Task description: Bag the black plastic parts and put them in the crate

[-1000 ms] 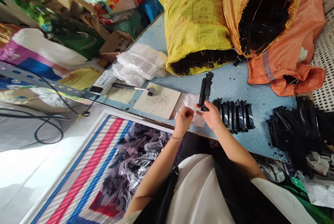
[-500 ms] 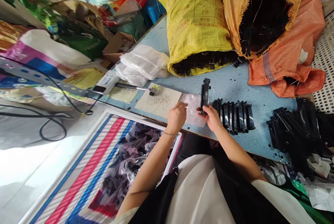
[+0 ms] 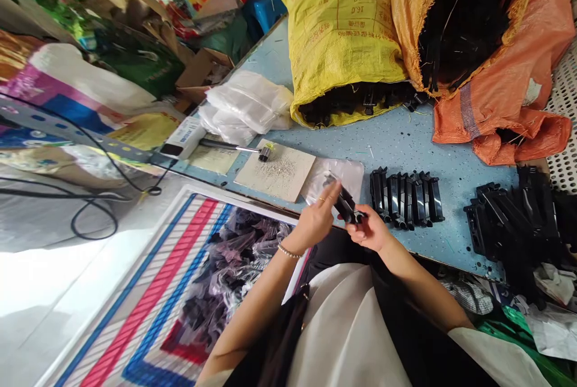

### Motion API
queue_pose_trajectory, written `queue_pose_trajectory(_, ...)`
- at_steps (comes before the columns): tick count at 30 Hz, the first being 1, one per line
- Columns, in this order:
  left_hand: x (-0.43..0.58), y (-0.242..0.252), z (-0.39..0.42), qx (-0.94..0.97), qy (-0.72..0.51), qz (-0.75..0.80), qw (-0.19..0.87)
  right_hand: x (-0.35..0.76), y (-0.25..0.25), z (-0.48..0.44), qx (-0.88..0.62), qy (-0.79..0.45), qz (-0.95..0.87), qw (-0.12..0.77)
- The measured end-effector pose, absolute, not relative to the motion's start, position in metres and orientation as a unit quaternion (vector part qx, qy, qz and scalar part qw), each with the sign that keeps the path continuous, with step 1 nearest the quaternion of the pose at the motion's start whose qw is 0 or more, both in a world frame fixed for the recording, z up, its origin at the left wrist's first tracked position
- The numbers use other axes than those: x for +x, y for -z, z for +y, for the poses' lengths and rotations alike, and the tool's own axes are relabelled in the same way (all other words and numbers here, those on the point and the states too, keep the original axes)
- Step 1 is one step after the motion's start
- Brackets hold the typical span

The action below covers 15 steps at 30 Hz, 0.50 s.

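A long, narrow black plastic part (image 3: 345,204) is held tilted above the front edge of the table. My right hand (image 3: 370,229) grips its near end, thumb and fingers closed around it. At the far end, the fingers of my left hand (image 3: 317,217) are closed against the part; their tips are slightly blurred, and the thumb is mostly hidden. Beneath the part lies a clear plastic bag (image 3: 354,173). To the right of my right hand, several similar black parts (image 3: 406,199) stand side by side in a row.
A small hammer (image 3: 265,152) rests on a crumb-strewn board (image 3: 282,179). Behind are folded plastic bags (image 3: 250,101), a yellow sack (image 3: 345,38) and an orange sack (image 3: 408,20). More black parts (image 3: 505,216) are heaped right. A striped bin (image 3: 148,291) of bagged pieces stands below left.
The black part has come down from upright to a tilt toward the left. My left hand has moved right and now touches its far end. My right hand has lowered slightly.
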State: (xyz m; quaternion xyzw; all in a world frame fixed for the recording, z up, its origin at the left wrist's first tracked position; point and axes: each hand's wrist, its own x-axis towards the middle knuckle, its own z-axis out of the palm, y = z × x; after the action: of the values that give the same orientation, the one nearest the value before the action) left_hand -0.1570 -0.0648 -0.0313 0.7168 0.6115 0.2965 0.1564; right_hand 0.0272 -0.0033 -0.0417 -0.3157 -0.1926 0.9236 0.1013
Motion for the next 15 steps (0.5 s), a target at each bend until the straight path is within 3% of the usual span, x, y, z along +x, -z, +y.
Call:
queue_pose_trajectory(3,-0.137,0.02,-0.081,0.775,-0.29,0.536,0.17,0.025,0.036,-0.007,-0.401,-0.818,-0.367,0.188)
queue_pose_trajectory(8,-0.123,0.009,-0.093,0.796,-0.302,0.5,0.157,0.031,0.018,-0.028,-0.404,-0.747,-0.485,0.21)
queue_pose_trajectory(15,-0.171,-0.061,-0.144,0.734,-0.337,0.545,0.223,0.058,-0.027,-0.003,-0.199,-0.62,-0.756,0.059)
